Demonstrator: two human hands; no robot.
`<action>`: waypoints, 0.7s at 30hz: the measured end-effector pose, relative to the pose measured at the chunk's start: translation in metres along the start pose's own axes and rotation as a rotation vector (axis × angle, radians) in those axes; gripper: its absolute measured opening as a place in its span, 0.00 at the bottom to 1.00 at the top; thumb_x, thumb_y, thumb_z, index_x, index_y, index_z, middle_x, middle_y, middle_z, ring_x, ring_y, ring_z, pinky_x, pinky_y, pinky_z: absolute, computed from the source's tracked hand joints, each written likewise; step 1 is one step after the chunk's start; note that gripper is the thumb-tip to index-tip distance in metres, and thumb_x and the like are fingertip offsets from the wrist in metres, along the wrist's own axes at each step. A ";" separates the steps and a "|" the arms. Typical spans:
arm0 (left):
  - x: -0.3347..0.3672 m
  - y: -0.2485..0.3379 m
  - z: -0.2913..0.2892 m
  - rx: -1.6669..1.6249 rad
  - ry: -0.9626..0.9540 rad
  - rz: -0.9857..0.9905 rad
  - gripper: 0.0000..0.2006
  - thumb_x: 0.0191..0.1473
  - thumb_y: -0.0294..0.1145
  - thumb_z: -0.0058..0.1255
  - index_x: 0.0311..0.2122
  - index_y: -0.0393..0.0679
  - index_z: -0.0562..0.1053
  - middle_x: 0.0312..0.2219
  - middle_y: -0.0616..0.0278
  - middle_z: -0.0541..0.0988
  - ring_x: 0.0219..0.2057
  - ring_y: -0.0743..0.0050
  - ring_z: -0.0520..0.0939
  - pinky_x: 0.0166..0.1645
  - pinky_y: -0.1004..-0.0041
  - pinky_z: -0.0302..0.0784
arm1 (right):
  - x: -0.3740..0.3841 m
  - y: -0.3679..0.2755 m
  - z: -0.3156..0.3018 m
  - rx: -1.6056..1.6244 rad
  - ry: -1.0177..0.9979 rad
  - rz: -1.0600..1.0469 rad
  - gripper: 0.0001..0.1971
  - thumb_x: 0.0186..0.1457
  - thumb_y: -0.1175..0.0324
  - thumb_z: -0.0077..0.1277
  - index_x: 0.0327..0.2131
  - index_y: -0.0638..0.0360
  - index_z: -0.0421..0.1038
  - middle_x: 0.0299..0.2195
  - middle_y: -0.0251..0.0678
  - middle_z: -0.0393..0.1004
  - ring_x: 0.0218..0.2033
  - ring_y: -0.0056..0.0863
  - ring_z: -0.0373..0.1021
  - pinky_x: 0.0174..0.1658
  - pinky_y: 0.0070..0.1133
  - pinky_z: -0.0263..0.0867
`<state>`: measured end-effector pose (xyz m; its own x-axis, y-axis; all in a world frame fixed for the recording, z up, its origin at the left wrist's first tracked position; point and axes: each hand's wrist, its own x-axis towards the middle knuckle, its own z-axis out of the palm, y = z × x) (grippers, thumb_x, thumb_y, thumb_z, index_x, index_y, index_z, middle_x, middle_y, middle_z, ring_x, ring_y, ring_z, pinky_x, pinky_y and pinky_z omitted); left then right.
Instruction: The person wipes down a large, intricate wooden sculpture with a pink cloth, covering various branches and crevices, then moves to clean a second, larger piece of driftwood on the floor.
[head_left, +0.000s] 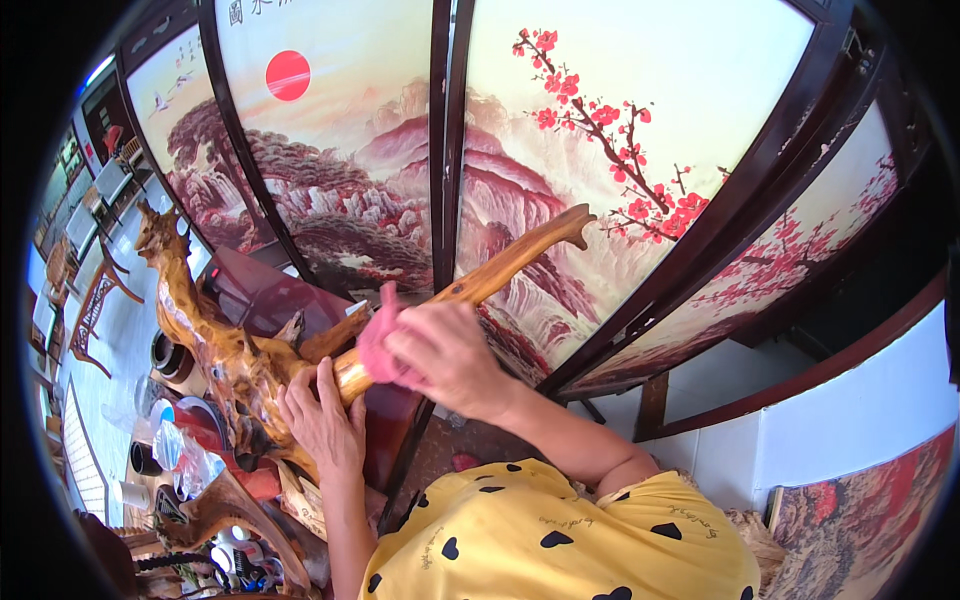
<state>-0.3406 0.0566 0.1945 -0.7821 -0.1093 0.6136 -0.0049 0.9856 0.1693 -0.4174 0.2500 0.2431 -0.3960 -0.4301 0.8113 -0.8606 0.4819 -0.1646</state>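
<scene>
A polished, honey-brown root-wood sculpture (245,365) with a knobbly trunk stands in front of me. Its long smooth branch (515,255) reaches up to the right. My right hand (455,360) is closed round a pink cloth (379,345), pressed against the branch's lower part. Near the base of that branch, my left hand (328,415) lies on the wood with its fingers stretched out and the thumb apart. The palm side of both hands is hidden, as is the branch surface under the cloth.
A folding screen (360,150) painted with mountains and red blossoms stands close behind the sculpture. At the lower left are a clear plastic bag (190,455), a dark cup (145,458), a white cup (130,493) and another curved wood piece (235,510). Chairs (100,310) stand farther left.
</scene>
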 end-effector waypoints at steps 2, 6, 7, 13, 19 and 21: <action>-0.003 -0.005 0.000 0.018 0.007 -0.003 0.35 0.39 0.35 0.65 0.57 0.44 0.68 0.48 0.52 0.68 0.53 0.50 0.69 0.64 0.50 0.55 | 0.002 0.029 -0.023 -0.080 0.047 0.077 0.14 0.46 0.65 0.63 0.37 0.51 0.72 0.41 0.33 0.70 0.43 0.31 0.68 0.49 0.34 0.58; -0.004 -0.004 0.003 0.019 0.035 -0.005 0.34 0.39 0.35 0.65 0.56 0.44 0.69 0.48 0.51 0.68 0.52 0.50 0.69 0.64 0.50 0.55 | 0.003 0.102 -0.087 -0.458 0.206 0.263 0.16 0.39 0.75 0.61 0.36 0.56 0.71 0.38 0.36 0.73 0.44 0.35 0.69 0.48 0.33 0.64; -0.003 -0.003 0.004 0.019 0.039 -0.002 0.34 0.39 0.35 0.64 0.56 0.44 0.69 0.47 0.51 0.69 0.52 0.50 0.69 0.64 0.50 0.55 | 0.003 0.114 -0.096 -0.565 0.262 0.257 0.12 0.47 0.68 0.60 0.36 0.53 0.70 0.39 0.34 0.70 0.43 0.34 0.67 0.46 0.34 0.59; 0.000 0.002 0.006 0.025 0.054 0.012 0.32 0.41 0.36 0.61 0.54 0.42 0.69 0.47 0.49 0.69 0.52 0.49 0.69 0.63 0.50 0.56 | -0.005 0.062 -0.036 -0.187 0.343 0.169 0.12 0.47 0.75 0.60 0.36 0.59 0.72 0.39 0.38 0.72 0.43 0.38 0.69 0.49 0.34 0.64; -0.007 -0.011 0.010 0.063 0.053 0.031 0.32 0.43 0.40 0.58 0.56 0.42 0.69 0.47 0.50 0.68 0.51 0.45 0.68 0.62 0.48 0.57 | 0.006 0.033 -0.025 -0.124 0.016 -0.008 0.16 0.46 0.61 0.63 0.38 0.51 0.71 0.37 0.31 0.68 0.43 0.30 0.68 0.46 0.32 0.59; -0.007 -0.011 0.012 0.080 0.064 0.036 0.32 0.43 0.40 0.58 0.56 0.43 0.69 0.47 0.50 0.68 0.51 0.45 0.68 0.62 0.48 0.57 | 0.013 0.078 -0.071 -0.267 -0.028 0.035 0.18 0.44 0.61 0.64 0.39 0.51 0.72 0.38 0.32 0.71 0.42 0.29 0.68 0.45 0.31 0.58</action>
<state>-0.3428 0.0480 0.1794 -0.7412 -0.0788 0.6666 -0.0290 0.9959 0.0855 -0.4670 0.3369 0.2805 -0.4361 -0.4286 0.7913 -0.7326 0.6797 -0.0356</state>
